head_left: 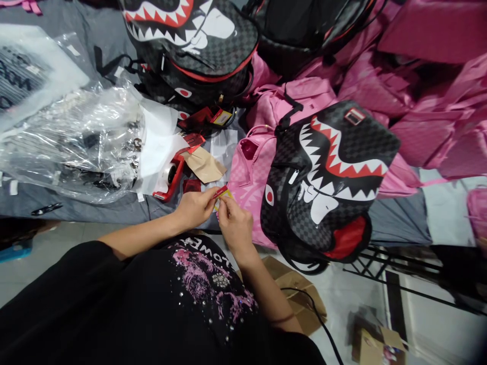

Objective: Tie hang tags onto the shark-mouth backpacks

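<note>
Both my hands meet at the table's front edge around a small red and yellow tag [222, 193]. My left hand [197, 207] pinches its red end, and my right hand [235, 223] grips its lower side with thumb and fingers. Print on the tag is too small to read. Just right of my hands lies a pink backpack [251, 175], partly under a black checkered backpack [331, 170] with a shark-mouth print. A red tape dispenser [170, 177] stands left of my fingers, near a piece of brown paper [205, 166] and a dark red packet [191, 186].
Clear plastic bags [91, 137] with chain-like metal parts cover the left of the table. Another shark-print backpack [190, 45] lies at the back; pink bags [414, 96] pile up at right. A black pen [46, 209] rests near the left edge. A cardboard box [371, 347] sits on the floor.
</note>
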Demonstrator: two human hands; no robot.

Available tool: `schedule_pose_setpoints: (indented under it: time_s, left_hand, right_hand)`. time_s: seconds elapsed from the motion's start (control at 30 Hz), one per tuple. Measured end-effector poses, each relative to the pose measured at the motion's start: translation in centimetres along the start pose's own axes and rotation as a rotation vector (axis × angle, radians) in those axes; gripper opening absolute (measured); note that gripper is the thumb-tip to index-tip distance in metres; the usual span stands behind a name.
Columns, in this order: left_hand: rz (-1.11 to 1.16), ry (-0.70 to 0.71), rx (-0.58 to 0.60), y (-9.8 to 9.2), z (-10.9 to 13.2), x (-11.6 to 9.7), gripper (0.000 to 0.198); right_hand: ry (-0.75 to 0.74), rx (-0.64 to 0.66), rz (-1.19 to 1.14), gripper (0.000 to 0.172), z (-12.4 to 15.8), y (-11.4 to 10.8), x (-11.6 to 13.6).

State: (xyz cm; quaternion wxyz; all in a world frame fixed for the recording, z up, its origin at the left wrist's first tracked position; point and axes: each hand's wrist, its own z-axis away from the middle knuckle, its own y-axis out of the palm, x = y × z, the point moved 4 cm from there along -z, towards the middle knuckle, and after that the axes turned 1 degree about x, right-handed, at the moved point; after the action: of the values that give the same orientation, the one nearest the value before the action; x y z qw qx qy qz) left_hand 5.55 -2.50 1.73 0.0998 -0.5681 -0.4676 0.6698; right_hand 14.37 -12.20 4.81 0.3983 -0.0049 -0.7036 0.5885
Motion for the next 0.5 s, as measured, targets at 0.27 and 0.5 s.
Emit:
schedule_pose_setpoints:
  time_s: [0.27, 0.5]
  left_hand:
    - [-0.003, 0.165, 0.26, -0.2, 1.6, -1.8, 0.053]
    - [0.218, 0.083, 0.279, -0.7, 3.0, -1.1, 0.031]
  right_hand:
    - [0.274, 0.163, -0.6, 0.031, 1.5, 1.7, -2.6]
    - [0.468, 0.408, -1.013, 0.042, 4.5, 3.9, -4.5]
